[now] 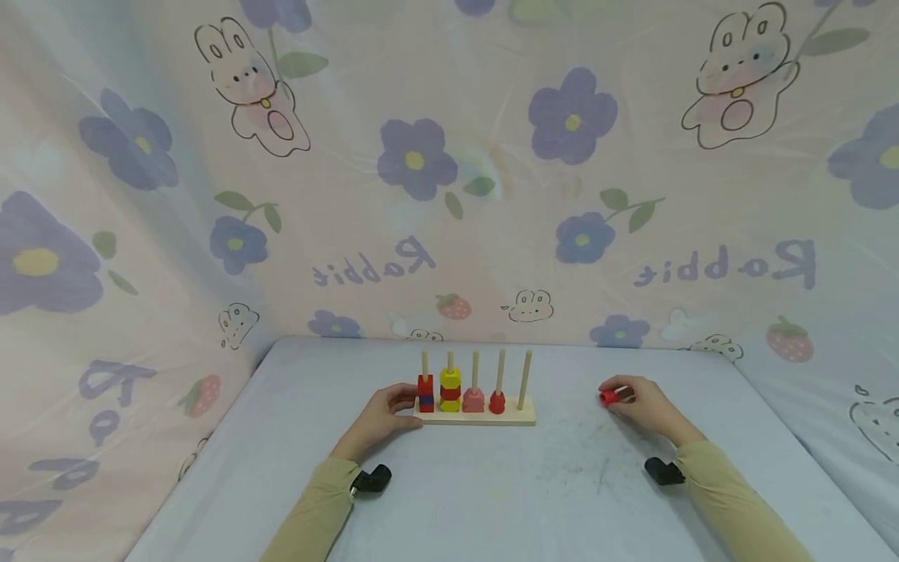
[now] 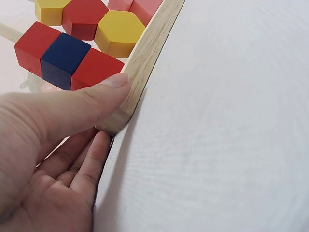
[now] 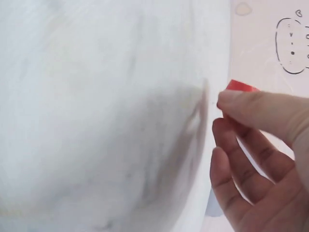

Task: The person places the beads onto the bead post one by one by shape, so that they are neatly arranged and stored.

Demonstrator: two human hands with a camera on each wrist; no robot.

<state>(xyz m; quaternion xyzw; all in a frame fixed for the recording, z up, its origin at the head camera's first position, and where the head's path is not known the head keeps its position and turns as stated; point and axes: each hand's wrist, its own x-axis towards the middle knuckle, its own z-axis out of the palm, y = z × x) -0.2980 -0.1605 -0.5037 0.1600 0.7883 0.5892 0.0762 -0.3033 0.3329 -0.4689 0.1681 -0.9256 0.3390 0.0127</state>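
Note:
A wooden stacking peg board [image 1: 481, 419] with several upright pegs stands on the table. My left hand [image 1: 381, 416] grips its left end; in the left wrist view the thumb [image 2: 113, 84] lies against the edge near the lowest red block. The leftmost peg carries red square blocks with a dark blue block [image 2: 65, 55] between them. Beside it are yellow hexagons [image 2: 120, 30] around a red one, then pink pieces [image 1: 474, 401] and a red piece [image 1: 497, 403]. The rightmost peg [image 1: 524, 381] is bare. Off to the right, my right hand [image 1: 642, 404] pinches a small red block [image 1: 609, 398], mostly hidden by the fingers.
A white cloth [image 1: 477, 492] covers the table, with faint grey smudges right of the middle. Behind and to the left hangs a patterned curtain [image 1: 492, 226]. Black devices [image 1: 663, 471] sit at both wrists.

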